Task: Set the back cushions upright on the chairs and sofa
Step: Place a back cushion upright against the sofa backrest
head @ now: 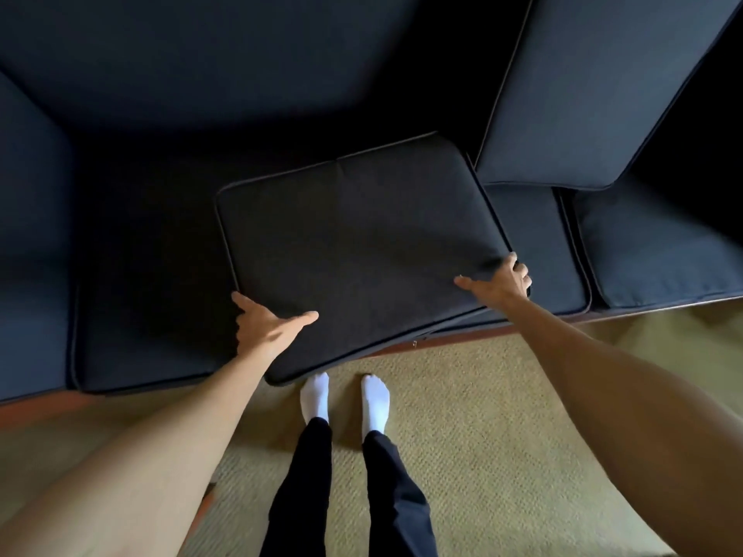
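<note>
Back cushion (362, 243): dark, piped, lying tilted over the sofa (161, 94) seat, its near corner overhanging the seat's front edge above the carpet (502, 436).
Left hand (269, 327): grasping the back cushion at its near left edge, thumb on the top face, fingers underneath.
Right hand (502, 281): grasping the back cushion at its right corner, thumb on top, fingers curled round the edge.
Second cushion (583, 94): leaning upright against the sofa back at the right end, just beside the held cushion.
Seat cushion (140, 315): flat beneath the held cushion.
Feet (345, 400): white socks, on the carpet, close to the sofa's front edge.
</note>
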The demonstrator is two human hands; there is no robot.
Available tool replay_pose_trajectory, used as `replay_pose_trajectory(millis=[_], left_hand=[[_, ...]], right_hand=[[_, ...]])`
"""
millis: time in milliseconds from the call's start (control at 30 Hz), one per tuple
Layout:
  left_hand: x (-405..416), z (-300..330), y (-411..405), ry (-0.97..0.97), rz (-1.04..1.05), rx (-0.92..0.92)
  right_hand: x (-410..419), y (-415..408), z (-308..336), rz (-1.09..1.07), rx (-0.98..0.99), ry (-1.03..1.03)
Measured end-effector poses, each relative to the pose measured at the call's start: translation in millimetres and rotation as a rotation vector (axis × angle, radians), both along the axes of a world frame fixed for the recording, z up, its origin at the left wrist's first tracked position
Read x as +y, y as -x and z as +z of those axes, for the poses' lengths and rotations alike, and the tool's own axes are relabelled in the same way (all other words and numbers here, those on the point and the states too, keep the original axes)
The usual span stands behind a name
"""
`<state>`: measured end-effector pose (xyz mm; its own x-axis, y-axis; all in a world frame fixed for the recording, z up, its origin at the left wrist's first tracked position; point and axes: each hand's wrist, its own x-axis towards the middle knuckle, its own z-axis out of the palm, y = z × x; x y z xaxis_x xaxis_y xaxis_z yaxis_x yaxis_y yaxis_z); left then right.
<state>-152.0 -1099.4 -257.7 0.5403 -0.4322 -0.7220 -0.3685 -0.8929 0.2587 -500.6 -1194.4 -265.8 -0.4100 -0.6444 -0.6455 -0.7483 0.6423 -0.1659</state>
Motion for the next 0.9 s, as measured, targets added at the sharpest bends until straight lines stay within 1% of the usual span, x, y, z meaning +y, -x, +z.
replay_pose_trajectory(millis=[67,167,233,333,533,633,700,800,867,900], left_hand=[[2,-4,-1,0.015,0.069,0.018],[-2,-2,-1,0.050,0.103,0.050],[-1,-1,0,0.045,0.098,0.052],[4,-2,6,0.037,0.088,0.033],[1,9,-5,0.103,0.136,-0.033],[-14,41,-15,0.081,0.112,-0.065],[-36,75,-28,0.054,0.100,-0.062],[-77,129,-48,-0.021,0.010,-0.072],[-101,155,-58,-0.024,-0.027,-0.068],[-110,162,-64,-0.016,-0.037,-0.047]], right_hand=[[-5,4,-2,-0.057,-0.004,0.015],[-14,8,-1,-0.118,0.001,0.023],[-12,11,0,-0.098,-0.011,-0.009],[-4,14,-1,-0.073,-0.008,0.009],[-10,10,22,-0.090,0.087,0.070],[-17,-1,57,-0.066,0.147,0.086],[-31,-10,95,-0.032,0.188,0.070],[-59,-24,156,0.028,0.267,0.078],[-73,-36,182,0.058,0.243,0.184],[-75,-42,188,0.097,0.180,0.281]])
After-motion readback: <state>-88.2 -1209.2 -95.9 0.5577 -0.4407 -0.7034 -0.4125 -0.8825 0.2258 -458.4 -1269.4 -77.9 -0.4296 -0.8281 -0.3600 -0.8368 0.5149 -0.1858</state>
